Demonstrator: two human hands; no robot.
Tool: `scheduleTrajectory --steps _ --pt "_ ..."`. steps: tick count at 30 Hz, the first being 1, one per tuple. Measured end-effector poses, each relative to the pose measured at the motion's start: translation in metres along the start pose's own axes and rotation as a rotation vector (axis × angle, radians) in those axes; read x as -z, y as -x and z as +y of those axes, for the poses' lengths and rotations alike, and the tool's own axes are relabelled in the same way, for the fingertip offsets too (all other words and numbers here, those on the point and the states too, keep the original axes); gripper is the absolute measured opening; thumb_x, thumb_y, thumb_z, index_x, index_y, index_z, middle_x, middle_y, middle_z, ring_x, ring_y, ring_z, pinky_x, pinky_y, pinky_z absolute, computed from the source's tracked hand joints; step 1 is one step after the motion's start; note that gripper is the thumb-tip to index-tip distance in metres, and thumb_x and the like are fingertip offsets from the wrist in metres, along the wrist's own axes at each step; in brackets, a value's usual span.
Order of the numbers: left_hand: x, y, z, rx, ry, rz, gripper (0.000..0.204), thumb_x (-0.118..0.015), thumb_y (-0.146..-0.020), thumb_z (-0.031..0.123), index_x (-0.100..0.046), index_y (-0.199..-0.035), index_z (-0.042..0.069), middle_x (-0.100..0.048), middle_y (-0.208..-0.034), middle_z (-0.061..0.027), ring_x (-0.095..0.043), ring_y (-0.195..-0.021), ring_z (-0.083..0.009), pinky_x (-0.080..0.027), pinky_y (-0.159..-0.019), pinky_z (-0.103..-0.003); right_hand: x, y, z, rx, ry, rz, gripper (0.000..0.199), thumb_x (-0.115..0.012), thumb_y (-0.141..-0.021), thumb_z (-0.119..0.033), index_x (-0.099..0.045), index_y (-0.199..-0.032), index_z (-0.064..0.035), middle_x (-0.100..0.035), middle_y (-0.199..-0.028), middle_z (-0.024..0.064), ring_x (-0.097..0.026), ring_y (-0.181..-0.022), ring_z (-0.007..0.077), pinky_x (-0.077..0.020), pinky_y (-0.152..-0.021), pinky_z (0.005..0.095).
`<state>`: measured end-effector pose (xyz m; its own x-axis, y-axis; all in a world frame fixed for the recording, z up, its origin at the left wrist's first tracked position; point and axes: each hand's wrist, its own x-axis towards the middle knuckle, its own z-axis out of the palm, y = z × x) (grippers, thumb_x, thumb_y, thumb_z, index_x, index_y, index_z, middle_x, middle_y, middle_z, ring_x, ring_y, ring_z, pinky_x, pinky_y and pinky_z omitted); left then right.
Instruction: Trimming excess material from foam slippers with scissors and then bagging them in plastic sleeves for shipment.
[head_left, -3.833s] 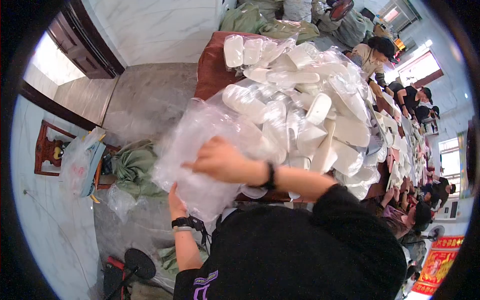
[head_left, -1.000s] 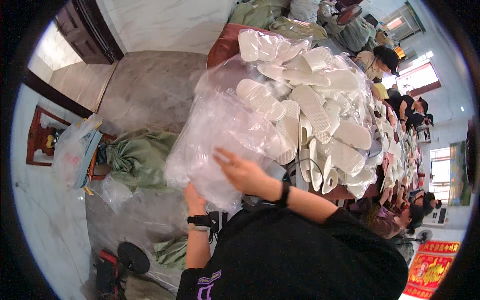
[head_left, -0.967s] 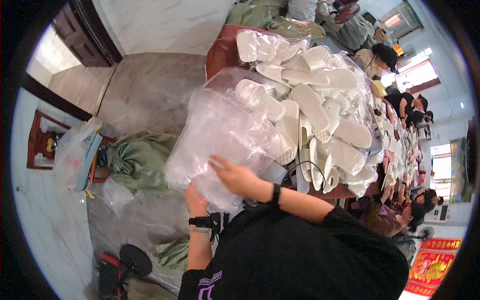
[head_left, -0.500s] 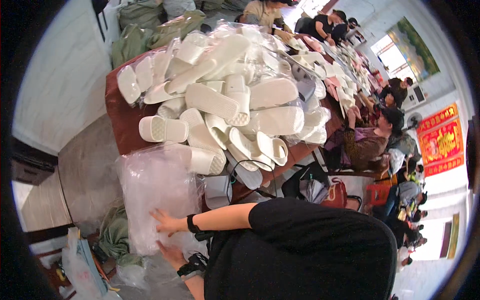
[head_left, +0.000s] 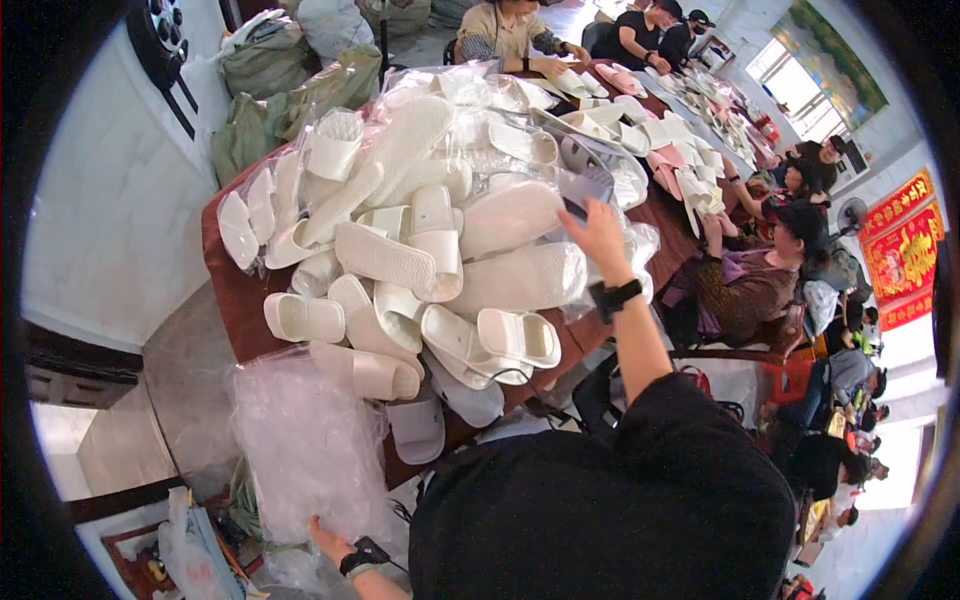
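My left hand (head_left: pixel 330 542) rests at the near edge of a stack of clear plastic bags (head_left: pixel 305 440), fingers stretched along it. My right hand (head_left: pixel 602 240) reaches over the right side of a slipper heap, its fingers apart and touching a grey, dark-edged object (head_left: pixel 588 190) whose kind I cannot make out. Beside that hand, white slippers lie in clear plastic, among them a bagged slipper (head_left: pixel 525 278). Closer to the bag stack are unbagged white slippers (head_left: pixel 385 255) and a greyish slipper (head_left: pixel 417 430). Both wrists wear dark bands.
The heap covers a reddish-brown tabletop (head_left: pixel 222 315). Green sacks (head_left: pixel 245 140) stand behind it at the left. Several people work along the table, one person (head_left: pixel 765 265) seated at the right. At lower left is a crate-like box (head_left: pixel 150 550) with plastic and tools.
My right hand has left the plastic bags and moved up and right to the slipper heap. My left hand remains at the bags' edge. The view has shifted, so the table sits lower.
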<state>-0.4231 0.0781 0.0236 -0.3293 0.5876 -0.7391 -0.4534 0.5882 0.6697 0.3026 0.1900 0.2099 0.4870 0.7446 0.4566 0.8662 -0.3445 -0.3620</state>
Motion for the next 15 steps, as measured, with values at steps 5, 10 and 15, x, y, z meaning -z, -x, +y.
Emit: scheduleTrajectory --steps 5,10,15 --pt "-0.020 0.018 0.008 0.045 0.016 0.084 0.048 -0.044 -0.088 0.035 -0.048 -0.120 0.000 -0.050 -0.124 -0.0137 -0.050 -0.110 -0.0271 -0.039 -0.093 -0.038 -0.030 -0.023 0.037 -0.234 -0.556 -0.388 0.030 -0.056 -0.089 -0.031 -0.057 -0.086 -0.0014 -0.053 -0.064 0.0075 -0.048 -0.057 0.0159 -0.0406 -0.056 0.0314" --pt "-0.024 0.021 0.003 -0.253 -0.366 0.098 0.045 -0.045 -0.087 0.032 -0.050 -0.117 0.000 -0.052 -0.119 -0.0099 -0.048 -0.111 -0.0260 -0.038 -0.095 -0.035 0.016 -0.166 -0.032 0.355 -0.491 -0.106 0.021 -0.056 -0.090 -0.023 -0.062 -0.098 -0.0048 -0.060 -0.074 0.0035 -0.049 -0.063 0.0131 -0.0429 -0.058 0.0310" --pt "-0.033 0.026 0.016 -0.044 -0.012 0.124 0.043 -0.047 -0.088 0.029 -0.051 -0.121 0.001 -0.050 -0.123 -0.0106 -0.049 -0.109 -0.0226 -0.040 -0.089 -0.032 0.104 -0.212 -0.141 0.261 -0.500 -0.314 0.019 -0.050 -0.089 -0.010 -0.059 -0.103 -0.0023 -0.061 -0.088 -0.0024 -0.050 -0.068 0.0076 -0.0441 -0.065 0.0232"
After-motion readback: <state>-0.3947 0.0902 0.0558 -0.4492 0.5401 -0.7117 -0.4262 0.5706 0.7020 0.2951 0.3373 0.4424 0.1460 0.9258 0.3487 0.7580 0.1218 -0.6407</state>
